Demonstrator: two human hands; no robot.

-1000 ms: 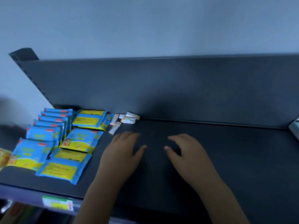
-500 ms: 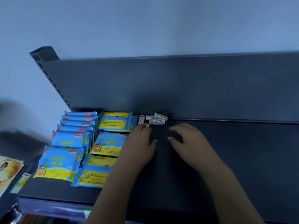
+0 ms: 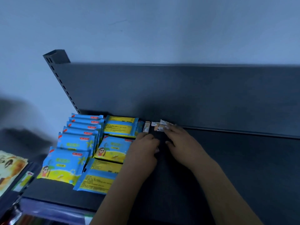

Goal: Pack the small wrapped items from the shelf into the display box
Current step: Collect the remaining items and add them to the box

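Head view: a dark shelf (image 3: 243, 159) carries everything here, and its upright back panel (image 3: 178, 91) serves as the landmark. The small wrapped items (image 3: 159, 126), pale with tan bands, lie in a loose cluster right at the foot of the back panel, and one more wrapped item (image 3: 146, 127) lies alone just beside them. The right hand (image 3: 183, 143) reaches toward the panel with its fingers stretched out and spread, the fingertips (image 3: 170, 128) touching the cluster and the thumb held apart from them, so it clasps nothing. The left hand (image 3: 142, 151) sits a little further out from the panel, knuckles up and fingers curled under; a pale speck at its thumb may be an item or only a nail, so I cannot tell whether it holds anything. Left of the hands, an overlapping row of blue packets (image 3: 78, 143) runs out from the panel, each with a red tag, a yellow band and a cartoon figure. Between that row and the hands lie three flat packets (image 3: 121, 126) of the same kind, two showing yellow panels of print that is too fine to read. Far from the panel, the shelf's front edge carries a label strip (image 3: 53, 210), blurred beyond reading.
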